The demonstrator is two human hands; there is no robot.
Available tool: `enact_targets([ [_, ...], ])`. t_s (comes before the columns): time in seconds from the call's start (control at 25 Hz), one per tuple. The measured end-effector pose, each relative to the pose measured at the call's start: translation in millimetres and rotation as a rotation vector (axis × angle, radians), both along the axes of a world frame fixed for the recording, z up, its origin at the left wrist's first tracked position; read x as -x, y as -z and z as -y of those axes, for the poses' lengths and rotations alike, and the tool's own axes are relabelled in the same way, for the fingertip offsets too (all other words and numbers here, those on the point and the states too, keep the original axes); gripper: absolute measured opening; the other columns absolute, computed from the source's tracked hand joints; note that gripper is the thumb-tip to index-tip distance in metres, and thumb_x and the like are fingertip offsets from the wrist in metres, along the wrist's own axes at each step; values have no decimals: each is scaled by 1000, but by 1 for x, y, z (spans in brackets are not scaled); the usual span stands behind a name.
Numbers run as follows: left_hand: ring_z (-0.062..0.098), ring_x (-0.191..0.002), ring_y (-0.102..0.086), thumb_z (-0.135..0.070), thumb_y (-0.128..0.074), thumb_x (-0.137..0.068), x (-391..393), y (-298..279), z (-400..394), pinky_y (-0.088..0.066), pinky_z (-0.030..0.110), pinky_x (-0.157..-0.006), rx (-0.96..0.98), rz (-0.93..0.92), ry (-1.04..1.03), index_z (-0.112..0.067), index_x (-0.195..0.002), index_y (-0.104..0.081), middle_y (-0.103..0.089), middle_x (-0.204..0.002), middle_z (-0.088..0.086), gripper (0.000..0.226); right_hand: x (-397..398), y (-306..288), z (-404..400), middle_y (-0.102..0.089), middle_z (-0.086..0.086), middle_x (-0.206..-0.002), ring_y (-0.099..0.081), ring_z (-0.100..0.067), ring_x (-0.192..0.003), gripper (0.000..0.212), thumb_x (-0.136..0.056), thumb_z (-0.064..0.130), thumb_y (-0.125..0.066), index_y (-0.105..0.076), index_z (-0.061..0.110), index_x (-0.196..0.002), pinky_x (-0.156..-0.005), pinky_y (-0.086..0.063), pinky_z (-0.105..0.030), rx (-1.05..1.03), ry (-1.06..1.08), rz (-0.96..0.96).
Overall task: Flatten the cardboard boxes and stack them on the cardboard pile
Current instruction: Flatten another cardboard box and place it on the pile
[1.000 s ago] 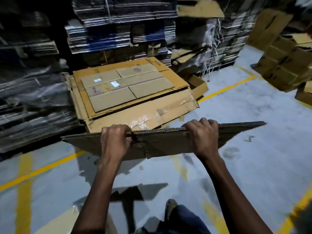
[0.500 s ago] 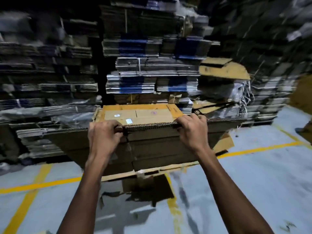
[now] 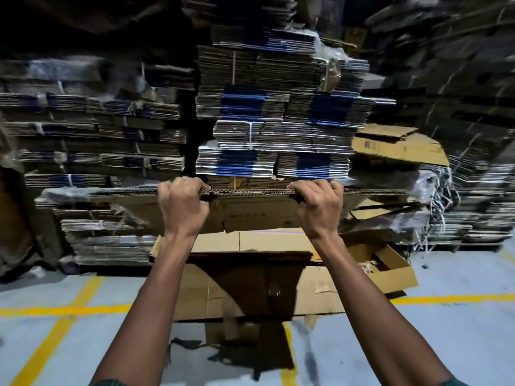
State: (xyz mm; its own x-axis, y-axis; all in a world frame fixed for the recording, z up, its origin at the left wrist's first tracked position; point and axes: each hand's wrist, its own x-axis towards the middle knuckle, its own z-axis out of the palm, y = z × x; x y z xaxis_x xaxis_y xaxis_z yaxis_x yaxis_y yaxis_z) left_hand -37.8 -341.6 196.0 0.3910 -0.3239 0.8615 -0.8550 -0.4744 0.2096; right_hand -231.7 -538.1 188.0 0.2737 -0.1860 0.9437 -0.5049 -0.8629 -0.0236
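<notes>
Dim scene here, light coming from behind and above the camera. It falls warm on both forearms and on the left hand (image 3: 182, 207) and right hand (image 3: 319, 208), which read fairly sharp. The held cardboard (image 3: 259, 211) throws a dark shadow onto the pile (image 3: 328, 285) below and on down the floor (image 3: 418, 338). The top left corner sinks to near black. The stacks (image 3: 278, 112) behind are soft, and motion blur smears both edges, strongest at far right. Straight lines bow outward toward the corners, wide-angle style. A faint sheen sits on the grey floor.
</notes>
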Motion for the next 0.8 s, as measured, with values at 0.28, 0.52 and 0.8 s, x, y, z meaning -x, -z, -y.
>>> enact_targets([
  [0.28, 25, -81, -62, 9, -65, -57, -82, 35, 84, -28, 36, -76, 39, 17, 13, -16, -83, -67, -67, -76, 0, 35, -78, 32, 76, -77, 9, -96, -66, -17, -82, 25, -88, 6, -64, -79, 24, -96, -82, -38, -38, 77, 20, 53],
  [0.52, 24, -85, -60, 8, -59, -59, -170, 110, 153, -31, 38, -75, -113, -70, 70, -19, -81, -61, -62, -79, -2, 35, -156, 112, 138, -74, 4, -116, -63, -28, -114, 32, -90, 0, -62, -77, 24, -106, -89, -40, -42, 0, 79, -33],
  [0.8, 25, -92, -63, 5, -75, -61, -209, 241, 183, -35, 37, -77, -606, -432, 129, -21, -85, -66, -71, -90, -1, 37, -178, 263, 160, -67, -7, -129, -46, -40, -136, 42, -81, -3, -69, -75, 20, -116, -104, -38, -56, -651, 60, -572],
])
